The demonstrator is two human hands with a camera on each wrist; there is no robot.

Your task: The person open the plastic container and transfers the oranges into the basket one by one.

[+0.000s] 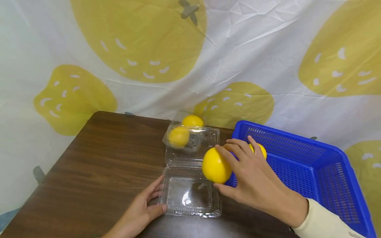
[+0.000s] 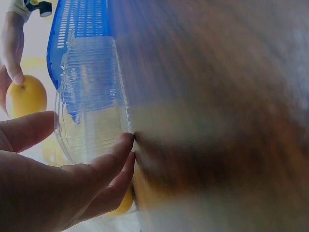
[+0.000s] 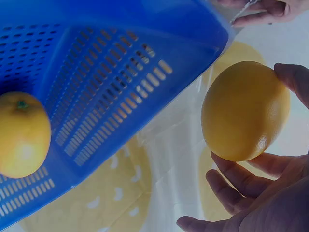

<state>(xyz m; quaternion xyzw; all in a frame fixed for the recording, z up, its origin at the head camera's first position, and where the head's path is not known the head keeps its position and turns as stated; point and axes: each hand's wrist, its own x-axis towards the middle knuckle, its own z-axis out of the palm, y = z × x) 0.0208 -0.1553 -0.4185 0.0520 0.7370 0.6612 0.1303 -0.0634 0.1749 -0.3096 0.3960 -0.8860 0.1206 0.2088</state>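
Note:
My right hand (image 1: 253, 175) holds a yellow citrus fruit (image 1: 216, 165) between thumb and fingertips, above the right edge of an open clear plastic clamshell box (image 1: 190, 195). The right wrist view shows the same fruit (image 3: 245, 111) from another side. At the box's left edge, my left hand (image 1: 143, 205) pinches the wall, thumb at the rim and fingers lower down, as the left wrist view shows. Another yellow fruit (image 3: 23, 135) lies in the blue basket (image 1: 297, 142); in the head view the right hand partly covers it.
Behind the raised clear lid (image 1: 205, 145) stands another clear container with two yellow fruits, one (image 1: 192, 121) behind the other (image 1: 178, 137). The basket takes up the right side of the brown table (image 1: 113, 158). A fruit-printed cloth (image 1: 148, 96) hangs along the back.

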